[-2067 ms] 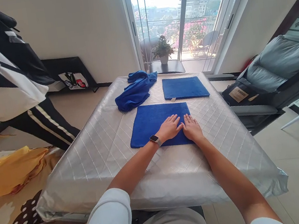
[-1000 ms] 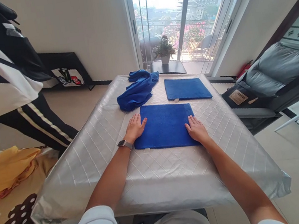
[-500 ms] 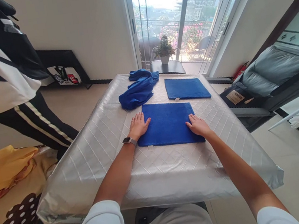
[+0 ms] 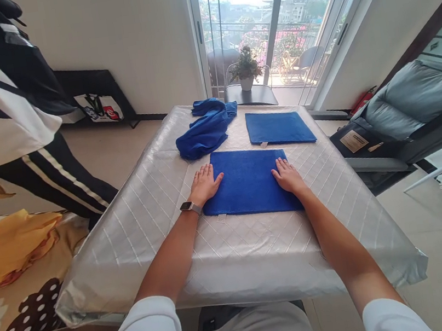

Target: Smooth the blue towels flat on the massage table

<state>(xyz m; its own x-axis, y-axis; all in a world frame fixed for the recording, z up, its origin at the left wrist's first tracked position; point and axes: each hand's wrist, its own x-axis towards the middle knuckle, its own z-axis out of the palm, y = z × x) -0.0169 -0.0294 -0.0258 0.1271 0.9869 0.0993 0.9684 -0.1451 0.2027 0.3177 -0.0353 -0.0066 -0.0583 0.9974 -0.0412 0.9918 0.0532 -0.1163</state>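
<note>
Head view: near blue cloth (image 4: 248,183) long axis crosswise between left hand (image 4: 204,184) and right hand (image 4: 288,177); both grips spread flat, grasping nothing.

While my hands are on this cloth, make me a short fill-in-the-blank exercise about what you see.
1. The left hand and right hand touch opposite sides of the near flat cloth, whose color is ____.
2. The watch is worn just above the ____ hand.
3. As the wearer sees it, the far flat cloth lies to the ____ of the bunched-up cloth.
4. The potted plant stands on a ____.

Missing words: blue; left; right; chair.
</note>
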